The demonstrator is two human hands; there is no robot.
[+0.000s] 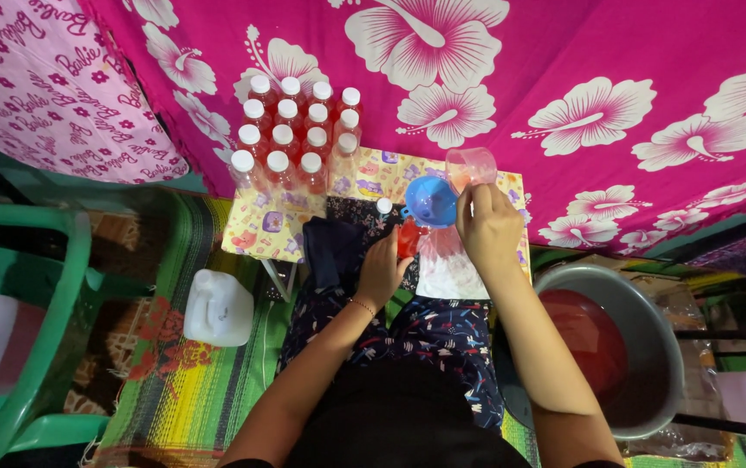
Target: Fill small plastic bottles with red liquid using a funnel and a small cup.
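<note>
My left hand (382, 269) grips a small plastic bottle (408, 238) partly filled with red liquid, held upright on a low table. A blue funnel (431, 201) sits in the bottle's mouth. My right hand (487, 227) holds a clear plastic cup (470, 166) tipped over the funnel. A loose white cap (384, 205) lies on the table just left of the funnel.
Several capped bottles of red liquid (291, 134) stand in rows at the table's far left. A large metal pot (650, 299) of red liquid sits to my right. A white jug (219, 308) stands on the striped mat at left, beside a green plastic chair (52, 295).
</note>
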